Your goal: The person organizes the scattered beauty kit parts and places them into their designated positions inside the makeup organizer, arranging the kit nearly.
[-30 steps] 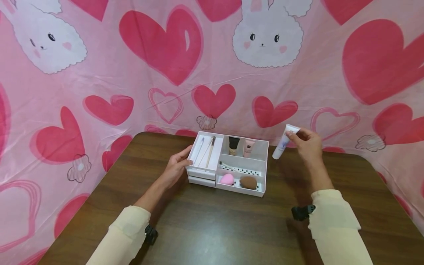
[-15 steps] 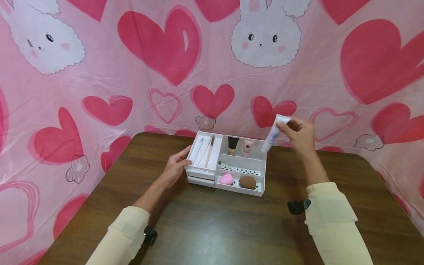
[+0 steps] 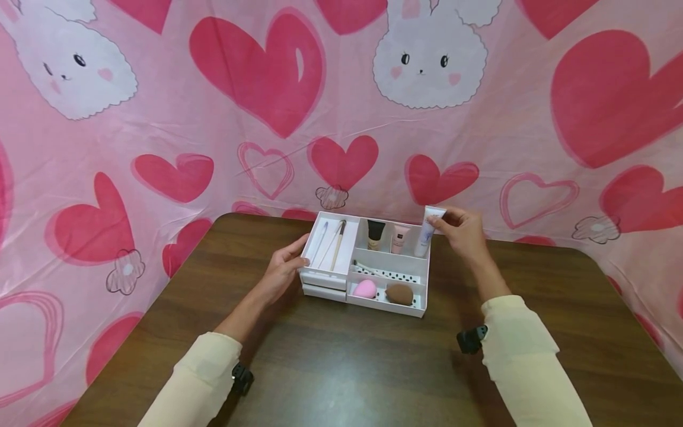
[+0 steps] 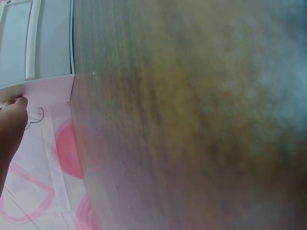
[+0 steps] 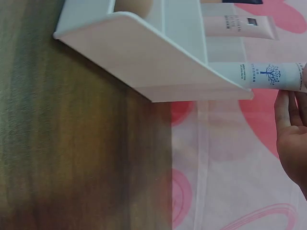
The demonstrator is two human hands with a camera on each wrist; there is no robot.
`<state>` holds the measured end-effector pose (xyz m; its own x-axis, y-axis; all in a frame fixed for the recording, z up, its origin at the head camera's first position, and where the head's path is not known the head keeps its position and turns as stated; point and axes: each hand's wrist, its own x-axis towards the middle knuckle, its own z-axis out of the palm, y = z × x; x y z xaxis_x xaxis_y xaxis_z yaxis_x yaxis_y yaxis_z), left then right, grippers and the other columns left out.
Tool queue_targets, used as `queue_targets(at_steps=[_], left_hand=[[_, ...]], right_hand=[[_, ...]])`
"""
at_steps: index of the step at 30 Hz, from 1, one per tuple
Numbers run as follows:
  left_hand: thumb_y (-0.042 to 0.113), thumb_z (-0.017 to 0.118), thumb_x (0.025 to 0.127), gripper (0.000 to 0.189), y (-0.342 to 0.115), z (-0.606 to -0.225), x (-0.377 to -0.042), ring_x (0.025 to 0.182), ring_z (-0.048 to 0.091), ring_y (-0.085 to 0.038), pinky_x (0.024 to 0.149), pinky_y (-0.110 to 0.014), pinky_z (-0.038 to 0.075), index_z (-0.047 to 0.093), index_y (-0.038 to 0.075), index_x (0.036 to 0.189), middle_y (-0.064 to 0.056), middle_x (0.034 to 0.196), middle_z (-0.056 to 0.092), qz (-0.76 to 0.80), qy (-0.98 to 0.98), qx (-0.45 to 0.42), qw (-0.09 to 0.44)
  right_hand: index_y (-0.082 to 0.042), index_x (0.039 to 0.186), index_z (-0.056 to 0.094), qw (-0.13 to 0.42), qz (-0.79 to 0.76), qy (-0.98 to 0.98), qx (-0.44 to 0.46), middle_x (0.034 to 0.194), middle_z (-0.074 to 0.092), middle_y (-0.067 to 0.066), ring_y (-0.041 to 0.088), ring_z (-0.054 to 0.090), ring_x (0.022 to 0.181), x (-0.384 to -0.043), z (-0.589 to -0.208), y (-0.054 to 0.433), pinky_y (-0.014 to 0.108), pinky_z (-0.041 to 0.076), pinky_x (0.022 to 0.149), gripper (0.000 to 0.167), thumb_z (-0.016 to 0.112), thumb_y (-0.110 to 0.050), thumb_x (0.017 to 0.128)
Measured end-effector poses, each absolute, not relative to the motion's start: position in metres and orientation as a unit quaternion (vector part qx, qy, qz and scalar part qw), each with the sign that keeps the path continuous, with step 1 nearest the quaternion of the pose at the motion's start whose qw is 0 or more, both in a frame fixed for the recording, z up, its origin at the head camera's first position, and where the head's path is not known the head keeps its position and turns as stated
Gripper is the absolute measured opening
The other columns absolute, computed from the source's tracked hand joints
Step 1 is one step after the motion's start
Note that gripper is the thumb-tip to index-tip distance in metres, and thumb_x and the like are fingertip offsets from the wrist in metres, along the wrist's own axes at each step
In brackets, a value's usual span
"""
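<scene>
A white makeup organizer (image 3: 386, 305) stands on the table. My left hand (image 3: 283, 267) holds its left side, thumb at the rim and fingers along the wall. My right hand (image 3: 464, 234) pinches the upper end of a white squeeze tube (image 3: 425, 237) with blue print. The tube's lower end is inside the back right compartment, as the right wrist view also shows. Beside it in the back row stand a pink tube (image 3: 399, 238) and a black-topped tube (image 3: 375, 234). In front lie a pink makeup sponge (image 3: 365, 289) and a brown makeup sponge (image 3: 400, 293).
Slim brushes (image 3: 338, 246) lie in the organizer's left tray, above two drawers (image 3: 324, 284). A thin white stick-like item (image 3: 370, 270) lies in the middle compartment over a dotted base. The brown wooden table (image 3: 341, 367) meets a pink heart-print cloth (image 3: 256, 172) behind.
My right hand has brought the white tube leftward from beside the organizer, raised it over the right wall, and lowered it into the back right compartment. My left hand stays on the organizer.
</scene>
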<state>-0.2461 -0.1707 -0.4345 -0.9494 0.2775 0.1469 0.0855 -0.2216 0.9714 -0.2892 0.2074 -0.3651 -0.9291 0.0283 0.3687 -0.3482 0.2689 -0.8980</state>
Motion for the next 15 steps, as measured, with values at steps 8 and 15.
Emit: queue_targets(at_steps=[8,15], left_hand=[[-0.010,0.044,0.093,0.070,-0.171,-0.434,-0.245,0.124,0.045,0.002,0.100,-0.009,0.044,0.018,-0.010,0.157,-0.022,0.170,0.015,0.768,0.620,0.146,0.065],[-0.011,0.044,0.092,0.070,-0.170,-0.435,-0.247,0.124,0.046,0.002,0.099,-0.010,0.045,0.019,-0.011,0.157,-0.023,0.169,0.015,0.772,0.614,0.150,0.062]], right_hand=[[0.018,0.116,0.067,0.137,0.571,-0.802,0.115,0.078,0.063,-0.032,-0.011,0.057,0.078,-0.286,-0.377,0.209,0.007,0.048,0.073,0.031,0.070,-0.003,0.093],[0.012,0.110,0.072,0.157,0.518,-0.831,0.125,0.102,0.077,0.022,-0.012,0.056,0.078,-0.286,-0.376,0.209,0.007,0.047,0.073,0.025,0.070,-0.006,0.093]])
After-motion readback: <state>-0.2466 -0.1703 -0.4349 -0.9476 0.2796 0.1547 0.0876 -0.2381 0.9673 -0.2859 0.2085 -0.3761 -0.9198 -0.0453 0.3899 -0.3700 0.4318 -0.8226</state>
